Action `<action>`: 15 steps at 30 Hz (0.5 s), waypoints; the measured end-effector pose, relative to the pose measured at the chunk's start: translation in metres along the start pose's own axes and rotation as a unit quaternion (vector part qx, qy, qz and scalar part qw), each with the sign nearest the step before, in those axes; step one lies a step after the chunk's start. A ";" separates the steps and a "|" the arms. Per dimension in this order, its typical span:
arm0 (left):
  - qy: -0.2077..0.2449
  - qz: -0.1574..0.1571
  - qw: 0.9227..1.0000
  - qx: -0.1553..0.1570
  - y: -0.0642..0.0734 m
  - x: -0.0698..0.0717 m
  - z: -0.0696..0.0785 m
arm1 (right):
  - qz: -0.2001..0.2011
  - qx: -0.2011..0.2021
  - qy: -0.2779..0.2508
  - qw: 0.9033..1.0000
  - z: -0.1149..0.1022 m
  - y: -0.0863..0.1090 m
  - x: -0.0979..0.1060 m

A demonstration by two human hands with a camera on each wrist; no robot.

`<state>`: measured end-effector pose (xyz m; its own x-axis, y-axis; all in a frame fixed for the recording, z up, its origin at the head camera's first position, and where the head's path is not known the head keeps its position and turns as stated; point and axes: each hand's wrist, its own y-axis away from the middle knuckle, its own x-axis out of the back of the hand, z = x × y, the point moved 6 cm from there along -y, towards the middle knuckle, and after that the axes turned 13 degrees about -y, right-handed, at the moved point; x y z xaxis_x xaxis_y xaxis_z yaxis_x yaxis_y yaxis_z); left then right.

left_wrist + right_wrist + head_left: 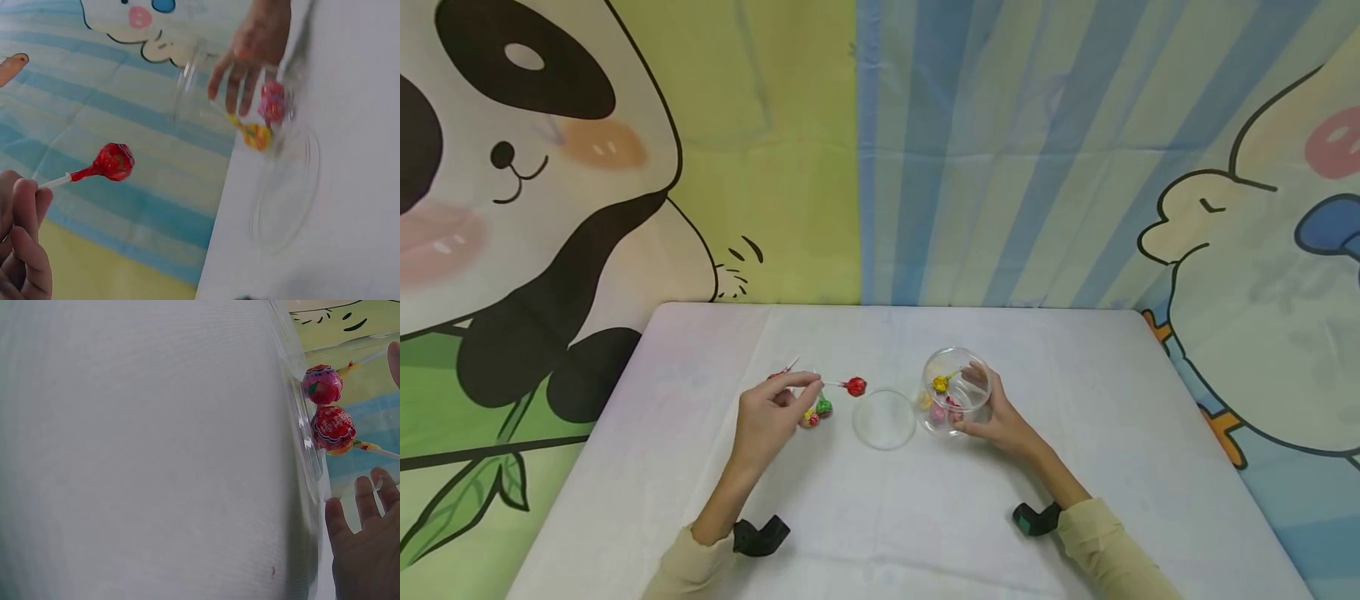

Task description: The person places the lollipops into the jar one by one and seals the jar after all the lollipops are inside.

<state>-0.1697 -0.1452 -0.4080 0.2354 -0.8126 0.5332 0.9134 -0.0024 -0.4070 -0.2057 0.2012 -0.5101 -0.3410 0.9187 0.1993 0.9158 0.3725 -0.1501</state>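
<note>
Between thumb and fingertips, my left hand (767, 421) pinches a red-wrapped lollipop (854, 386) by its white stick. Its round head points right, in the air above the table, left of the jar. My right hand (1003, 425) grips a clear round jar (976, 402) from its right side, the mouth uncovered. Inside the jar lie several lollipops, among them a yellow one (257, 137), a pink one (323, 385) and a red one (334, 427). A clear round lid (883, 421) lies flat between the two hands.
Just beyond the left fingers lie a green lollipop (823, 407) and a yellow-red one (809, 418); another is partly hidden by that hand. All stand on a white-covered table (880, 508). A cartoon-printed curtain (970, 150) hangs behind it.
</note>
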 end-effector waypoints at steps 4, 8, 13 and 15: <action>0.115 -0.050 0.989 0.076 -0.003 -0.014 0.012 | 0.003 -0.001 -0.001 1.000 0.000 0.000 0.001; 0.116 -0.079 0.986 0.086 -0.009 -0.030 0.027 | 0.009 -0.009 -0.005 1.000 0.002 0.000 0.001; 0.077 -0.108 0.991 0.034 -0.020 -0.056 0.044 | 0.006 -0.010 -0.005 1.000 0.003 0.000 0.001; 0.052 -0.112 0.992 -0.010 -0.027 -0.067 0.052 | 0.005 -0.009 -0.006 1.000 0.004 0.000 0.001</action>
<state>-0.1927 -0.0600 -0.3944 -0.0087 -0.8462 0.5328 0.9320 -0.1999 -0.3023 -0.2066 0.2024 -0.5136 -0.3338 0.9242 0.1853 0.9230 0.3604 -0.1346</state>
